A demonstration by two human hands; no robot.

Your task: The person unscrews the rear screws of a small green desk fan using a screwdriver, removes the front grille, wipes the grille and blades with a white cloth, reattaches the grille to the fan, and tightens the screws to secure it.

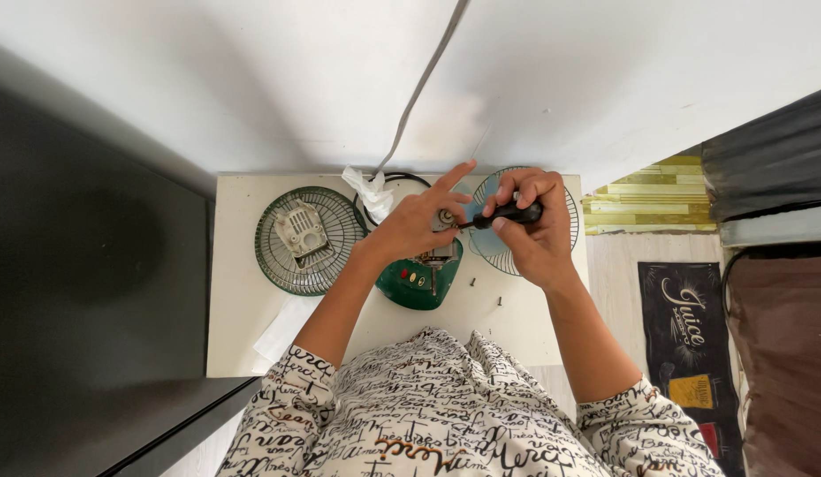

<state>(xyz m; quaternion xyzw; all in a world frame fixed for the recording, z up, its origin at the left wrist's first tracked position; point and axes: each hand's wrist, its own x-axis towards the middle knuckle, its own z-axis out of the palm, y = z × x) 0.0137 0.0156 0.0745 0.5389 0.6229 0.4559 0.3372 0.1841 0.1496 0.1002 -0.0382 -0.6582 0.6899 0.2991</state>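
A small green fan base (417, 283) with coloured buttons stands at the middle of a white table (243, 309). My left hand (417, 221) rests on the fan's motor part (443, 218) above the base, its index finger stretched out. My right hand (536, 225) grips a black-handled screwdriver (509, 214), whose tip points left at the motor. Behind my right hand lies a round wire fan guard with pale blue blades (565, 199).
A second green wire guard (309, 238) with a grey motor cover on it lies at the table's left. Crumpled white tissue (369, 190), a black cord and two loose screws (472, 283) are nearby. A grey cable runs up the wall. A dark mat lies on the floor right.
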